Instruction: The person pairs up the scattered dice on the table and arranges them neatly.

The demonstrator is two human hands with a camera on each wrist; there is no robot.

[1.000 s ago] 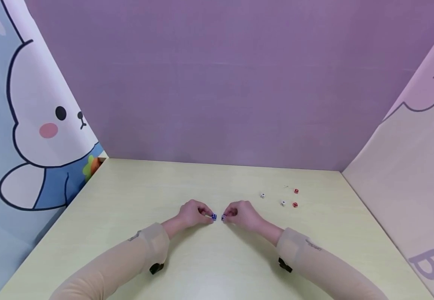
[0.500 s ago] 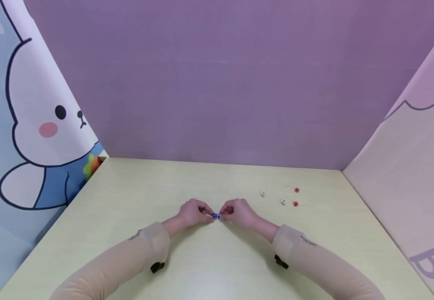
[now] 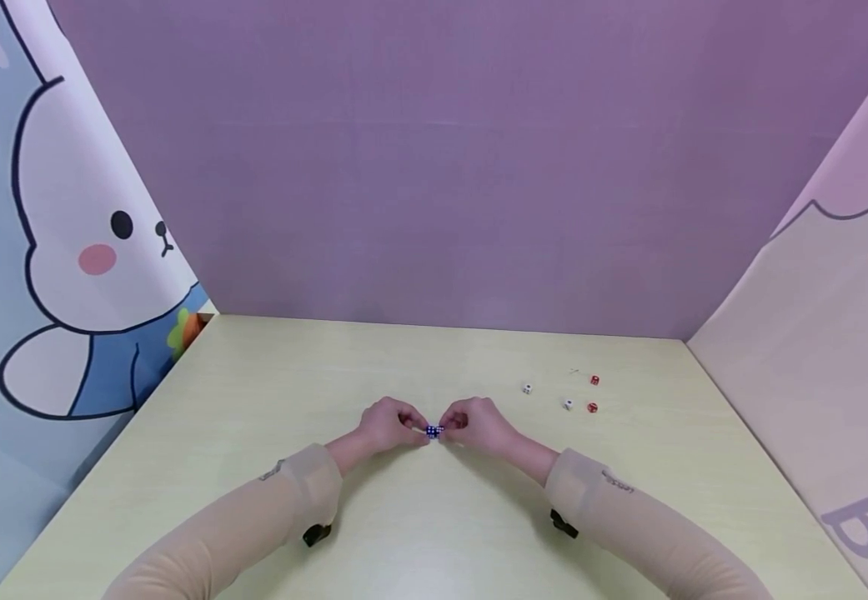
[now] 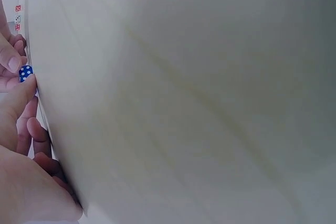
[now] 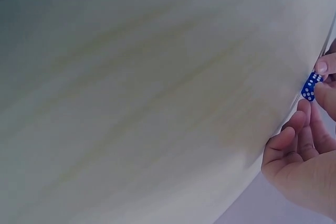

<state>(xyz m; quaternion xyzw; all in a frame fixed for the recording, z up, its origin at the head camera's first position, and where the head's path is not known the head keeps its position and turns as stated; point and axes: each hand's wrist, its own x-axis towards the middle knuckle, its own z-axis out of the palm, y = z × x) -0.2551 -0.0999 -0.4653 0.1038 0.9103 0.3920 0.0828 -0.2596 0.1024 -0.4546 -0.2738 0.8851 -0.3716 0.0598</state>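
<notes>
Just in front of me at the middle of the table (image 3: 373, 358), two blue dice with white pips stand side by side, right against each other in the head view. My left hand (image 3: 388, 425) pinches the left blue die (image 3: 429, 432) between thumb and fingertips. From the other side, my right hand (image 3: 480, 425) pinches the right blue die (image 3: 439, 432). In the right wrist view the blue dice (image 5: 311, 87) show between the fingertips of both hands, partly covered. The left wrist view has one blue die (image 4: 25, 73) in sight at the thumb tip.
Toward the back right lie two white dice, one nearer the middle (image 3: 527, 389) and one farther right (image 3: 568, 405). Beside them are two red dice, a back one (image 3: 594, 380) and a front one (image 3: 593, 407). A purple panel (image 3: 434, 208) rises behind the table.
My right hand has moved left with its blue die, closing the gap to the left die. My left hand has shifted very slightly right. The white and red dice stay put.
</notes>
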